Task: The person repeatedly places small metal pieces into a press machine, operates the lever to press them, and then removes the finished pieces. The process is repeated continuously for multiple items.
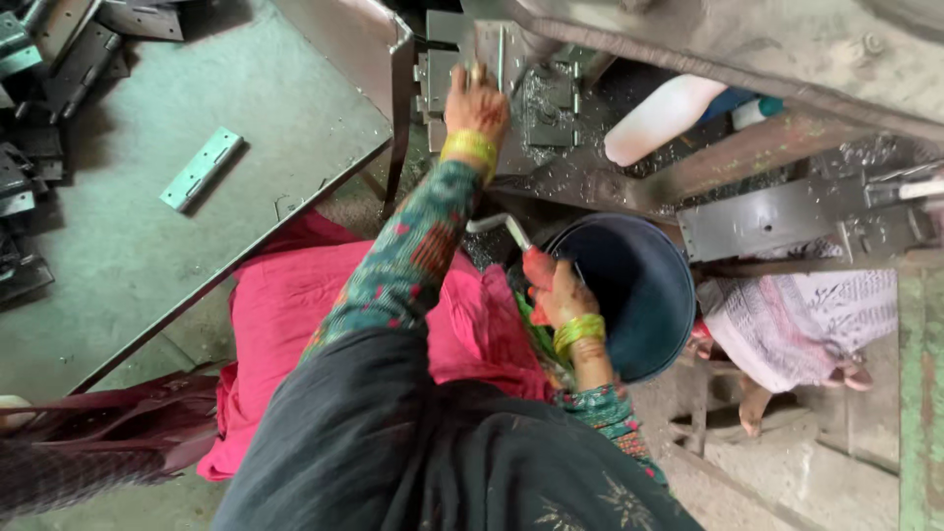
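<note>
Looking down from the head camera: I see both my arms stretched forward over a pink cloth [295,305] on my lap.
Left hand: my left hand [479,103] reaches up to the machine bed, fingers curled down onto a metal hinge piece [497,54] that stands among others there; I read it as gripping that piece, though the fingertips are partly hidden.
Right hand: my right hand [553,290] is closed around a white lever handle [497,228], which juts up and to the left from my fist.
Hinge at the machine: it sits at the top centre of the view, on the grey press bed [551,128] littered with metal chips.
Bucket: a dark blue bucket [639,285] stands just beside my right hand, touching or nearly touching the wrist; I cannot tell what is inside it.
Work table: a grey sheet-metal table [147,265] lies to my left, with one flat hinge [202,169] lying alone on it, well apart from both hands.
Stack: a pile of dark metal parts [34,88] crowds the far left edge.
Other person: a foot and patterned white cloth [796,315] show at the right, beyond the bucket.
</note>
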